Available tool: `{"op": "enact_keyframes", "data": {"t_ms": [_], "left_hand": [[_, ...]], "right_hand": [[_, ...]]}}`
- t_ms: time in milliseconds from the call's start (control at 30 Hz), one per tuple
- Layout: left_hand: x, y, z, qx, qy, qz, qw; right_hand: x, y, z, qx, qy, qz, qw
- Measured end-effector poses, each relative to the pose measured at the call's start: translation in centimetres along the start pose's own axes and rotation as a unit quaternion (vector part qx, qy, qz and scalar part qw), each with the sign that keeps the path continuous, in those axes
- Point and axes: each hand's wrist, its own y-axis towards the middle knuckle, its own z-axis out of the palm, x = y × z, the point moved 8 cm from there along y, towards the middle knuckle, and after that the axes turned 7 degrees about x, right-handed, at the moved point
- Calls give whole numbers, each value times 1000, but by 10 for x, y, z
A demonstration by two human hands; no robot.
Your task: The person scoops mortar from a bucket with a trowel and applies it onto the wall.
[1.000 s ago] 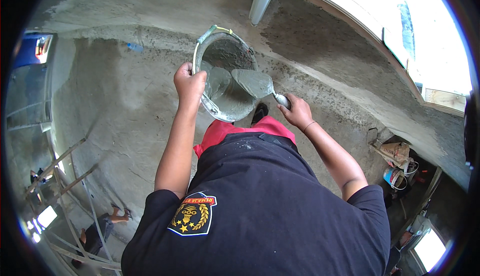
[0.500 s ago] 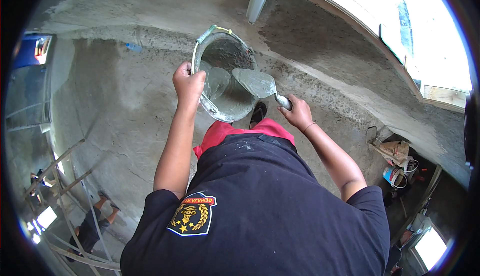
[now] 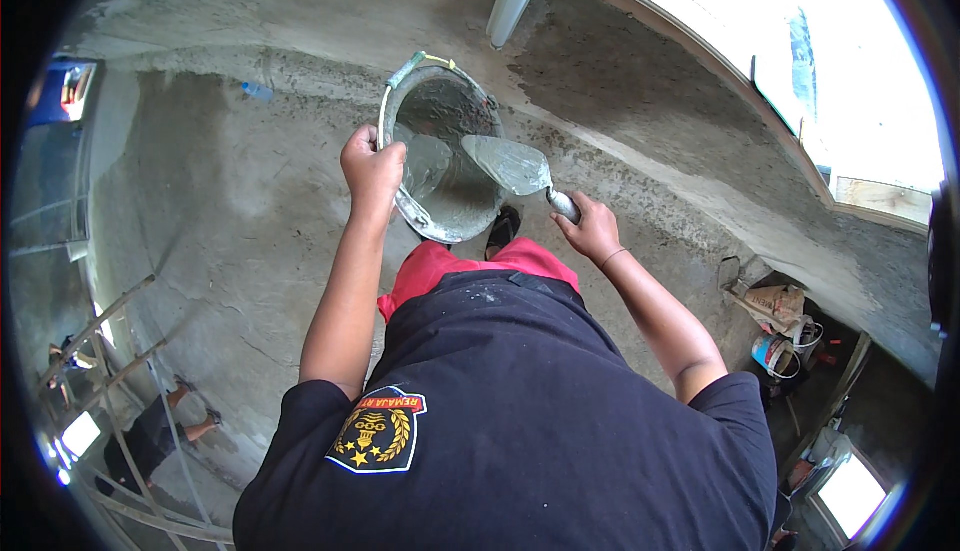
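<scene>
A grey, mortar-smeared bucket (image 3: 470, 213) is held up in front of me, tilted so that I look into its mouth. My left hand (image 3: 373, 173) is closed around the left side of its rim. Wet grey mortar (image 3: 425, 163) lies inside. My right hand (image 3: 590, 226) grips the handle of a trowel (image 3: 512, 165). The trowel's grey-coated blade points left, with its tip over the bucket's opening. Whether the blade touches the bucket I cannot tell.
Grey concrete floor (image 3: 250, 241) meets a plastered wall (image 3: 640, 91) ahead. A plastic bottle (image 3: 257, 91) lies at the wall's foot. Right stand a paper sack (image 3: 775, 303) and a paint pail (image 3: 772, 355). Poles (image 3: 105, 336) and another person (image 3: 140, 446) are at lower left.
Bucket, trowel and both hands sit slightly further left in the picture, as does most of the scene. Both grips are the same. The other person's legs have shifted a little.
</scene>
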Motion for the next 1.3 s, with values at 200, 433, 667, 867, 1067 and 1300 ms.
{"op": "enact_keyframes", "data": {"t_ms": [200,433,667,867,1067,1300], "left_hand": [[8,0,1,-5,-12,3,1000],[26,2,3,-31,-27,-20,999],[35,5,7,-55,5,9,998],[56,12,9,-68,-10,-12,998],[71,11,11,-81,-21,-3,996],[85,4,5,-114,-5,-18,993]], "right_hand": [[-10,-1,-10,-17,-8,32,999],[-25,-1,-24,-45,-29,41,998],[-42,11,-37,-55,-38,46,997],[-54,37,-35,-44,-50,46,997],[-92,86,-23,-7,-75,80,994],[-148,171,8,12,-61,120,991]]}}
